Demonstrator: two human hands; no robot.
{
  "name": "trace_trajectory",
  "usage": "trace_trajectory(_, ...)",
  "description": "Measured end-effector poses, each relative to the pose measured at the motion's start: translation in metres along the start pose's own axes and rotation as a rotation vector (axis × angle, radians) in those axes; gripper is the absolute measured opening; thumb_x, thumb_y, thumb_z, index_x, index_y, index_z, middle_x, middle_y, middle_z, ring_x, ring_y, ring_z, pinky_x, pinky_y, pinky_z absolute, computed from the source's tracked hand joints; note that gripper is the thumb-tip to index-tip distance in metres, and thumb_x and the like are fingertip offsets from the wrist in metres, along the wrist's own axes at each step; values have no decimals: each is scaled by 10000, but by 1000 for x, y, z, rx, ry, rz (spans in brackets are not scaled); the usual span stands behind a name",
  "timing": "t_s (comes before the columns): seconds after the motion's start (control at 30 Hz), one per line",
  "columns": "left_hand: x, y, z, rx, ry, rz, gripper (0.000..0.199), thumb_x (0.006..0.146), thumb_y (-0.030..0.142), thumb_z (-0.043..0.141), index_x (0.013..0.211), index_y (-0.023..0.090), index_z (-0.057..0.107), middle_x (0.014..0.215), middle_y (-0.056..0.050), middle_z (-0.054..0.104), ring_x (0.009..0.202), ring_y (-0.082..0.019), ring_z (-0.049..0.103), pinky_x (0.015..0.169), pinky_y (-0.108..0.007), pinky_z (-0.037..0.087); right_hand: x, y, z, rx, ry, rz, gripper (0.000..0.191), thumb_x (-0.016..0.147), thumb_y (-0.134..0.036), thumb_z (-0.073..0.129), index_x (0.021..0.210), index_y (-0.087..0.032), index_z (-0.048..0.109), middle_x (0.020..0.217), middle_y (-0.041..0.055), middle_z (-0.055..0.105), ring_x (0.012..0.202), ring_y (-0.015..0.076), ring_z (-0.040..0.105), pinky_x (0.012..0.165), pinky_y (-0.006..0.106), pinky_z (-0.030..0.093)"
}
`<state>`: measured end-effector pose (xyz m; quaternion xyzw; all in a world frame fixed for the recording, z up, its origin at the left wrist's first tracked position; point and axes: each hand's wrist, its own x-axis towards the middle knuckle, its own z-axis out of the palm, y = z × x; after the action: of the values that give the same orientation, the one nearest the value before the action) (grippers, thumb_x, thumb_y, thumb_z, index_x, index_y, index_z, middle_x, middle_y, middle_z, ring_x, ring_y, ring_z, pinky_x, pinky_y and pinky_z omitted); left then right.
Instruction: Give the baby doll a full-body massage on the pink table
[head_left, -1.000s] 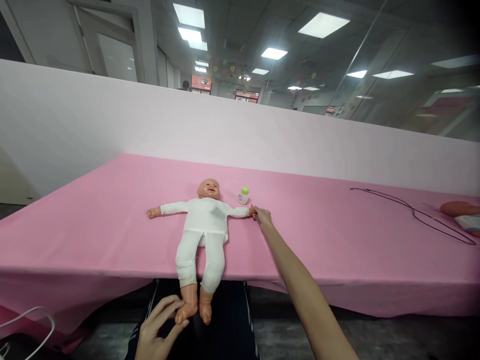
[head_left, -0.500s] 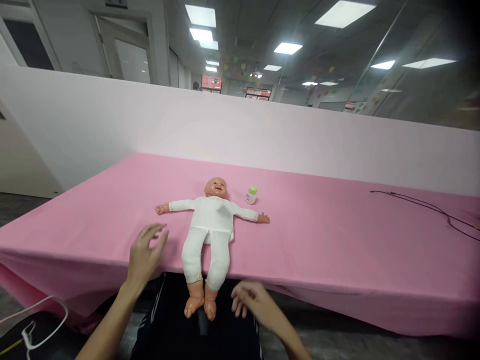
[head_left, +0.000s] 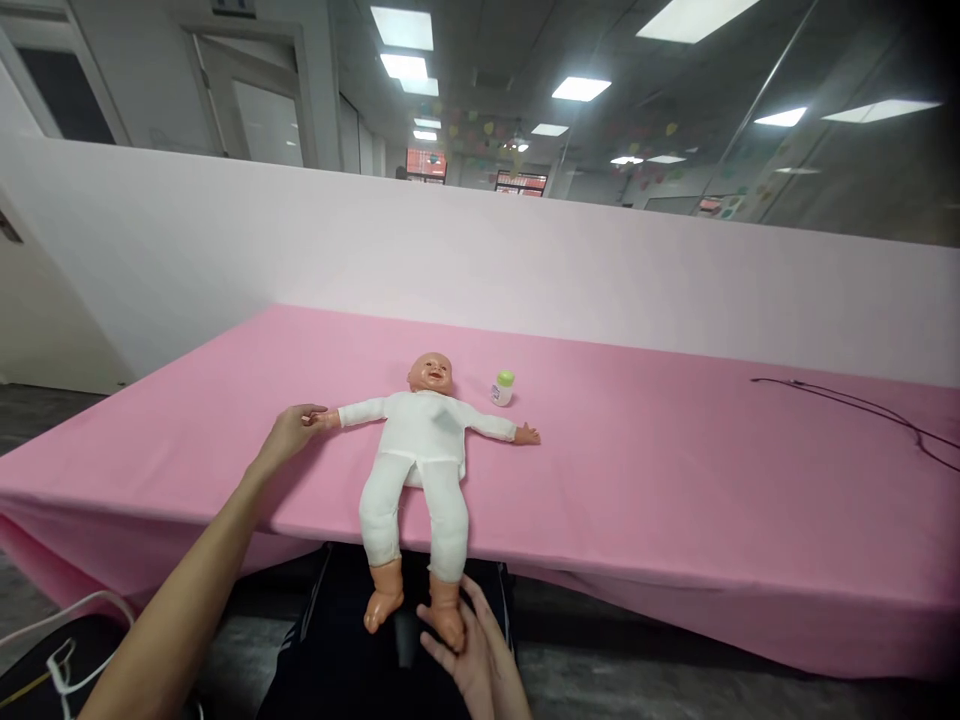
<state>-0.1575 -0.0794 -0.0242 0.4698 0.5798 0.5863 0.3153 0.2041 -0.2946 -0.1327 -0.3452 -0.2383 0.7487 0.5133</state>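
**Baby doll (head_left: 412, 470) gripped at hand and foot**

Baby doll lies face up on pink-covered table (head_left: 675, 500), feet past near edge at 6 o'clock. Left hand (head_left: 286, 436) grasps its outstretched hand at 9 o'clock; right hand (head_left: 472, 650) closes round its foot. Small bottle (head_left: 503, 389), green cap on, stands upright at 1 o'clock; contents cannot be seen. Black cable (head_left: 847, 405) lies at 3 o'clock
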Motion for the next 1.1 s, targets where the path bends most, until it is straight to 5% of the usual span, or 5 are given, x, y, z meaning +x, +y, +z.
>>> trace_trajectory(0.33, 10, 10, 66, -332, 182, -34, 350, 723, 397, 855, 928, 135, 747, 954, -91, 736, 863, -200, 671, 802, -328, 527, 7, -72, 1, -335, 183, -618, 541, 762, -558, 895, 1193, -309, 686, 1544, 163, 532, 793, 220, 682, 593, 364, 579)
trace_trajectory(0.53, 13, 37, 126, -215, 104, 289, 252, 800, 321, 760, 994, 164, 796, 1008, -81, 763, 929, -219, 684, 836, -320, 519, 63, -140, 50, -425, -132, -583, 536, 750, -591, 890, 1102, -261, 657, 1443, 169, 613, 683, 216, 743, 544, 365, 620)
trace_trajectory(0.7, -1, 31, 159, 200, -44, 398, 276, 855, 342, 712, 1076, 225, 828, 928, -60, 753, 841, -211, 662, 784, -321, 481, 131, -148, 94, -543, -108, -505, 534, 751, -555, 885, 1104, -222, 662, 1215, 114, 725, 681, 204, 764, 608, 341, 666)
trace_trajectory(0.87, 2, 28, 153, 203, -67, 400, 299, 871, 387, 709, 1083, 214, 828, 923, -66, 754, 828, -210, 659, 754, -311, 475, 135, -151, 98, -464, -68, -495, 547, 747, -537, 893, 1128, -214, 671, 1218, 101, 727, 707, 192, 770, 669, 325, 677)
trace_trajectory(1.1, 37, 3, 102, -297, 247, -9, 390, 802, 520, 767, 857, 135, 738, 853, -77, 736, 802, -195, 654, 744, -306, 525, 27, -118, 22, -423, -187, -375, 385, 761, -394, 925, 1087, -270, 762, 1377, 123, 649, 701, 210, 759, 658, 401, 655)
